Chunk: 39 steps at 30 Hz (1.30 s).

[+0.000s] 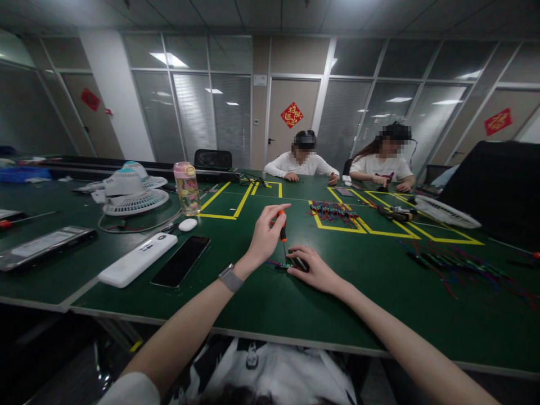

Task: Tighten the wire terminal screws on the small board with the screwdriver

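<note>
My left hand (266, 230) is closed around the orange and black handle of a screwdriver (283, 232), held upright with its shaft pointing down. The tip meets a small green circuit board (283, 266) with red and blue wires, lying on the green table. Against the board's right end, my right hand (311, 269) has its thumb and fingers pressed to the board and a dark piece beside it. Part of the board is hidden under those fingers.
Left of my hands lie a black phone (181, 261), a white power bank (138, 260) and a white earbud case (188, 225). A pink-lidded bottle (187, 191) and white fans (134, 191) stand behind. Wired boards (333, 211) lie ahead; two people (301, 160) sit opposite.
</note>
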Tool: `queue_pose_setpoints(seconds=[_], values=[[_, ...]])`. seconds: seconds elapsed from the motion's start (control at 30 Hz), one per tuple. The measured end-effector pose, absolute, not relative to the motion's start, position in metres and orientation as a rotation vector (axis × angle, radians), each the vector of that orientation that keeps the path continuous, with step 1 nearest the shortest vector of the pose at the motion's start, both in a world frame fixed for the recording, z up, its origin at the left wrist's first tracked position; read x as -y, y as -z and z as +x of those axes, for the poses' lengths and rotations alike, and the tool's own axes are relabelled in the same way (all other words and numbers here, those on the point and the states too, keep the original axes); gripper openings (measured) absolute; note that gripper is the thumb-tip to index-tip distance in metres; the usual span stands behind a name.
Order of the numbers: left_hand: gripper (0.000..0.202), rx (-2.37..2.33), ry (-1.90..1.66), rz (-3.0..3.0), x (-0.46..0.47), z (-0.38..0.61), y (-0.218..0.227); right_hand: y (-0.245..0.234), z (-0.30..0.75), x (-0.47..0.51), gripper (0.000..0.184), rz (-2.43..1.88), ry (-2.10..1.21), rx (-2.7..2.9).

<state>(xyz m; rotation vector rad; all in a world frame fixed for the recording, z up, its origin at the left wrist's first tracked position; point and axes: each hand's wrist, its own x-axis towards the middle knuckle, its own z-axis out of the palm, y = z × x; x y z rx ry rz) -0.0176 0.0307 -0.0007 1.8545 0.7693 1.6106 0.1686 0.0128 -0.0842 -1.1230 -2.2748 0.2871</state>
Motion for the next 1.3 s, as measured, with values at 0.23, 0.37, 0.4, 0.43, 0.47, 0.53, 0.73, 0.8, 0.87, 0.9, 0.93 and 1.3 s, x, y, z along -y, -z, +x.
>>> queue_pose_setpoints(seconds=[0.23, 0.37, 0.4, 0.43, 0.47, 0.53, 0.73, 0.8, 0.87, 0.9, 0.93, 1.3], values=[[0.029, -0.678, -1.559, 1.766, -0.0308, -0.0172, -0.0001, 0.0818, 0.1671, -0.0113, 0.041, -1.160, -0.258, 2.313], [0.029, -0.671, -1.562, 1.758, -0.0309, -0.0174, -0.0005, 0.0810, 0.1667, -0.0111, 0.037, -1.166, -0.281, 2.296], [0.029, -0.670, -1.563, 1.758, -0.0309, -0.0174, -0.0006, 0.0809, 0.1668, -0.0111, 0.036, -1.163, -0.283, 2.294], [0.029, -0.670, -1.561, 1.759, -0.0309, -0.0174, -0.0008, 0.0806, 0.1669, -0.0110, 0.035, -1.160, -0.283, 2.295], [0.029, -0.669, -1.557, 1.758, -0.0307, -0.0173, -0.0009, 0.0804, 0.1670, -0.0108, 0.033, -1.158, -0.283, 2.297], [0.029, -0.662, -1.544, 1.753, -0.0301, -0.0169, -0.0009, 0.0798, 0.1672, -0.0104, 0.030, -1.154, -0.281, 2.303], [0.027, -0.673, -1.592, 1.823, -0.0268, -0.0166, -0.0003, 0.0797, 0.1671, -0.0099, 0.028, -1.134, -0.257, 2.318], [0.023, -0.730, -1.666, 1.941, -0.0256, -0.0173, -0.0005, 0.0802, 0.1669, -0.0102, 0.029, -1.107, -0.254, 2.311], [0.020, -0.765, -1.703, 2.044, -0.0250, -0.0182, -0.0009, 0.0804, 0.1667, -0.0106, 0.028, -1.086, -0.264, 2.290], [0.021, -0.762, -1.697, 2.072, -0.0251, -0.0185, -0.0010, 0.0802, 0.1665, -0.0107, 0.026, -1.075, -0.275, 2.279], [0.024, -0.738, -1.679, 2.078, -0.0254, -0.0185, -0.0009, 0.0799, 0.1663, -0.0107, 0.023, -1.063, -0.289, 2.271], [0.021, -0.741, -1.687, 2.047, -0.0257, -0.0166, -0.0003, 0.0754, 0.1610, -0.0079, 0.003, -0.985, -0.408, 2.234]])
